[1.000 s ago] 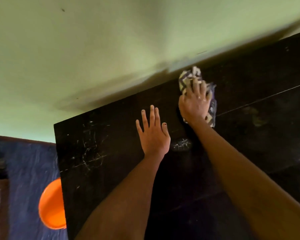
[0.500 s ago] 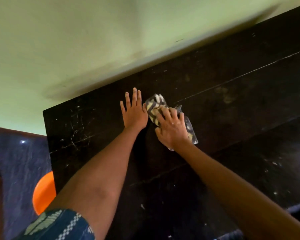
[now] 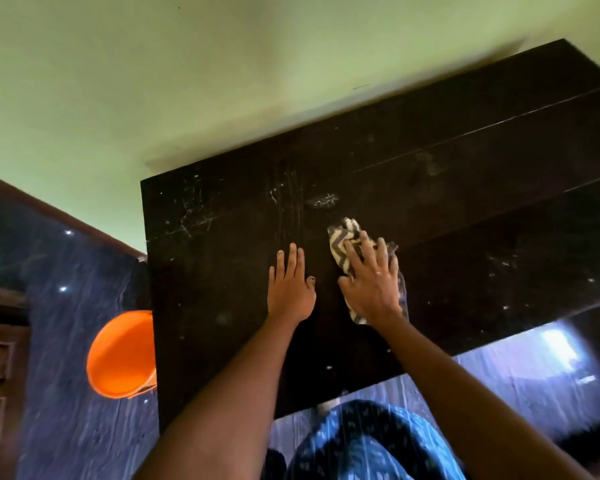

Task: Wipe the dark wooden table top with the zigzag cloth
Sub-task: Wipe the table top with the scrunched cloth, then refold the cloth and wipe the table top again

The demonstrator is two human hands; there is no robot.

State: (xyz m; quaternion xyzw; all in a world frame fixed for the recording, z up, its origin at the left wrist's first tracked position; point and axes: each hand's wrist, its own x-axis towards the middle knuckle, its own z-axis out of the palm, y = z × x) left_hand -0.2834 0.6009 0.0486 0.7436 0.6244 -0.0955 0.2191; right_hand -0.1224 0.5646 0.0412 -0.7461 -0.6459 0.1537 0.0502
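The cloth [image 3: 343, 244] lies bunched on the dark bench [image 3: 465, 188], a little in from its near edge and toward the left half of the top. The right hand [image 3: 373, 282] is spread flat on it, fingers splayed and pressing down, not curled round it; folds of grey-and-white zigzag stick out beyond the fingertips and a strip shows under the heel of the palm. The left hand [image 3: 291, 289] lies open and flat on the bare wood just beside it, holding nothing, apparently bracing the person.

The cloth looks thin, soft and light. It crumples readily and has no stiffness of its own, so I would expect it to go only where the palm drags it. Pressing from above on the middle of the wad seems the sensible hold: pinched by a corner, it would likely trail and fold over. The loose folds in front may roll under on a forward push.

The top looks hard, smooth and fairly glossy, so the cloth should slide easily. White scratches and specks [image 3: 191, 216] show toward the far left corner, and a pale smudge [image 3: 323, 201] sits just beyond the cloth; whether these wipe off I cannot tell. An orange bucket [image 3: 120, 355] stands on the floor beside the bench's left end.
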